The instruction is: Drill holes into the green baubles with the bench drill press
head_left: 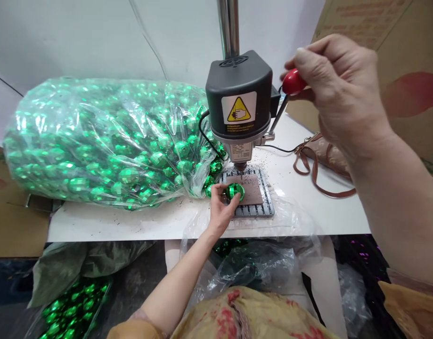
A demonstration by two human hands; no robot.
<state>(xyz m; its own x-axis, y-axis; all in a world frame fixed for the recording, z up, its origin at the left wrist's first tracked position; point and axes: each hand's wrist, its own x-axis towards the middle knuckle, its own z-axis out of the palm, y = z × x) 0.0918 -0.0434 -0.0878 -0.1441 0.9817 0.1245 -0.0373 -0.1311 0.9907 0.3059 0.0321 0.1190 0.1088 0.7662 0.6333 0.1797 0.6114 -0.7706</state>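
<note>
Left hand point(220, 209) pinches faceted green bead point(235, 191) at six o'clock from drill chuck point(241, 166), likely steadying it; right hand point(347, 89) grips red lever knob point(293, 82), one o'clock from bead, probably for leverage.

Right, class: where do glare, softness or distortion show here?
In the head view, glare streaks the clear bag; glints dot the green bead in the left hand; small print on the silver label is unreadable; the right hand looms large, probably from closeness and a wide lens.
</note>
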